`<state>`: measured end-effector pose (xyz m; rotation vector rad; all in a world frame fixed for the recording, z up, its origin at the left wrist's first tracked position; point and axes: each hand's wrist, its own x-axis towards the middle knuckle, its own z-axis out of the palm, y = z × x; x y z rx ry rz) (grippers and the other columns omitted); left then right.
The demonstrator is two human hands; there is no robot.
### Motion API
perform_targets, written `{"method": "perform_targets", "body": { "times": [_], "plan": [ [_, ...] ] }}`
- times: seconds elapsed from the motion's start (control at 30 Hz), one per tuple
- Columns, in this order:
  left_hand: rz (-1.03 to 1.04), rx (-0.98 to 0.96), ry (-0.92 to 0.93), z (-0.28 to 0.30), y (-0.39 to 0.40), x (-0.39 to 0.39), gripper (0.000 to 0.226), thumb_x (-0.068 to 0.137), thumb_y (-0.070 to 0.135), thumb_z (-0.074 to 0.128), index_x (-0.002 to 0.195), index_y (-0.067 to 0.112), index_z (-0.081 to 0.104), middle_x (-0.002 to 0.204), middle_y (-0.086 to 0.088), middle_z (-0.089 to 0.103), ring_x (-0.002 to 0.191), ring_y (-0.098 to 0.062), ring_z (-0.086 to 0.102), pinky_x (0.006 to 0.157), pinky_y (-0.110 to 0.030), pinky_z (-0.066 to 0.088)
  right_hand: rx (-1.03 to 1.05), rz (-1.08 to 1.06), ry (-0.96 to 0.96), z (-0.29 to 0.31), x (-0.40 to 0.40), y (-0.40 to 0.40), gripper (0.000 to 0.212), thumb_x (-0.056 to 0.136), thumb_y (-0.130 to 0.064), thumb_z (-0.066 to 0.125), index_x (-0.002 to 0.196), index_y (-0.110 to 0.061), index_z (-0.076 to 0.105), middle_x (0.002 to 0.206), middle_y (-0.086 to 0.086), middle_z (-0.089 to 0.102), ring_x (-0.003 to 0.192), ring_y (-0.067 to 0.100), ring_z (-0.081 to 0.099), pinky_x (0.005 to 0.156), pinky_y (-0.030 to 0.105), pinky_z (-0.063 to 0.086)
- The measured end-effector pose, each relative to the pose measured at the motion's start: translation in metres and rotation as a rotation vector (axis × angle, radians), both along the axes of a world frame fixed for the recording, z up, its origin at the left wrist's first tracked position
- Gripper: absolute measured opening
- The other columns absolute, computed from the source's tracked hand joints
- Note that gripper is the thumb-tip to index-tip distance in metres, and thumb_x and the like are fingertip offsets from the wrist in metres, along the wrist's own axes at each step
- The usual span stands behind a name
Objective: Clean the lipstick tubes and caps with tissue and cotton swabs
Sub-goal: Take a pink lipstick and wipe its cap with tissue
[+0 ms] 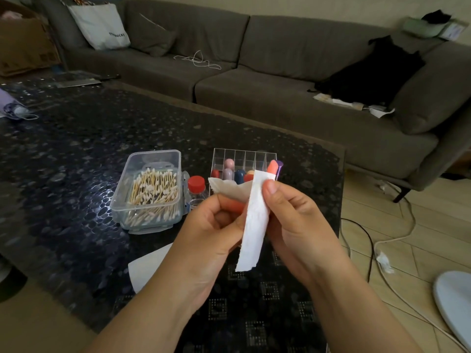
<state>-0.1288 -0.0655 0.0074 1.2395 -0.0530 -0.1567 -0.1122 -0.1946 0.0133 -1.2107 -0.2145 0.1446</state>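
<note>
My left hand (pixel 211 225) grips an orange lipstick piece (pixel 233 206), mostly hidden in its fingers, together with crumpled tissue (pixel 229 188). My right hand (pixel 293 215) pinches a long white tissue strip (pixel 253 225) that hangs down between both hands. Behind them stands a clear acrylic organizer (pixel 244 159) with several lipsticks (pixel 228 164) in its compartments; a coral lipstick (pixel 272 167) and a purple one (pixel 279 166) sit at its right end. A clear box of cotton swabs (pixel 150 189) lies open to the left.
A small bottle with a red cap (pixel 196 186) stands between swab box and organizer. A white tissue sheet (pixel 146 266) lies on the dark patterned table (pixel 76 154). A grey sofa (pixel 254 80) is behind; cables (pixel 367 233) and a white object (pixel 456 299) are on the floor at right.
</note>
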Motion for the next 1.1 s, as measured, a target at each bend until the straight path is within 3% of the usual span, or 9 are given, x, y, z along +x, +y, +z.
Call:
{"method": "perform_targets", "body": {
  "times": [0.13, 0.33, 0.47, 0.57, 0.7, 0.8, 0.97, 1.1],
  "plan": [
    [0.053, 0.017, 0.011, -0.0023, -0.0007, -0.0001, 0.024, 0.055, 0.036, 0.074, 0.076, 0.024, 0.072, 0.076, -0.001, 0.071, 0.069, -0.01, 0.066, 0.061, -0.021, 0.049, -0.068, -0.062, -0.024, -0.0028, 0.0027, -0.001, 0.034, 0.079, -0.039, 0.064, 0.093, -0.01, 0.075, 0.097, 0.012, 0.072, 0.098, 0.026, 0.067, 0.092, 0.038, 0.052],
    [0.195, 0.137, -0.097, -0.0034, -0.0035, -0.0003, 0.023, 0.066, 0.027, 0.073, 0.084, 0.014, 0.066, 0.08, -0.007, 0.071, 0.072, -0.015, 0.066, 0.064, -0.023, 0.054, -0.203, -0.117, -0.075, -0.0053, 0.0024, 0.0022, 0.038, 0.081, -0.038, 0.056, 0.085, -0.003, 0.07, 0.081, 0.012, 0.07, 0.078, 0.022, 0.064, 0.084, 0.038, 0.054],
    [0.065, 0.024, 0.051, -0.0024, -0.0037, -0.0009, 0.025, 0.063, 0.038, 0.07, 0.08, 0.02, 0.074, 0.085, -0.006, 0.072, 0.078, -0.016, 0.066, 0.072, -0.031, 0.052, -0.143, -0.105, -0.026, -0.0031, 0.0015, 0.0004, 0.032, 0.075, -0.037, 0.059, 0.087, -0.012, 0.074, 0.087, 0.009, 0.072, 0.084, 0.021, 0.066, 0.088, 0.04, 0.054],
    [-0.073, -0.068, 0.124, 0.0007, -0.0035, -0.0022, 0.027, 0.073, 0.033, 0.06, 0.087, 0.016, 0.077, 0.089, -0.007, 0.073, 0.079, -0.014, 0.068, 0.066, -0.024, 0.053, -0.118, -0.082, -0.004, -0.0019, 0.0004, -0.0012, 0.03, 0.072, -0.036, 0.061, 0.087, -0.015, 0.075, 0.092, 0.01, 0.073, 0.088, 0.023, 0.068, 0.088, 0.043, 0.055],
    [-0.09, -0.169, 0.156, -0.0004, -0.0014, -0.0006, 0.03, 0.078, 0.03, 0.055, 0.086, 0.011, 0.076, 0.086, -0.01, 0.07, 0.075, -0.015, 0.066, 0.064, -0.025, 0.055, -0.103, -0.07, 0.009, -0.0022, 0.0006, -0.0019, 0.029, 0.075, -0.032, 0.062, 0.089, -0.01, 0.074, 0.09, 0.014, 0.072, 0.085, 0.027, 0.066, 0.088, 0.046, 0.054],
    [-0.061, -0.162, 0.128, -0.0022, -0.0003, 0.001, 0.026, 0.073, 0.027, 0.061, 0.086, 0.008, 0.074, 0.089, -0.013, 0.07, 0.078, -0.019, 0.067, 0.068, -0.027, 0.056, -0.112, -0.085, -0.011, -0.0034, 0.0011, -0.0025, 0.032, 0.077, -0.037, 0.066, 0.09, -0.009, 0.074, 0.094, 0.019, 0.07, 0.089, 0.031, 0.065, 0.091, 0.051, 0.051],
    [0.073, -0.05, -0.039, -0.0018, -0.0029, -0.0001, 0.018, 0.065, 0.029, 0.07, 0.08, 0.02, 0.075, 0.09, -0.007, 0.073, 0.085, -0.017, 0.069, 0.072, -0.026, 0.055, -0.157, -0.089, -0.059, -0.0058, -0.0001, 0.0001, 0.032, 0.074, -0.043, 0.064, 0.091, -0.019, 0.076, 0.099, 0.017, 0.072, 0.099, 0.036, 0.066, 0.093, 0.053, 0.05],
    [0.003, -0.079, 0.039, -0.0031, -0.0035, -0.0006, 0.026, 0.069, 0.033, 0.066, 0.089, 0.018, 0.075, 0.094, -0.008, 0.072, 0.084, -0.017, 0.068, 0.071, -0.026, 0.054, -0.132, -0.088, -0.068, -0.0034, -0.0001, -0.0027, 0.023, 0.078, -0.034, 0.062, 0.09, -0.02, 0.077, 0.099, 0.013, 0.072, 0.099, 0.031, 0.067, 0.093, 0.046, 0.052]
  ]
}}
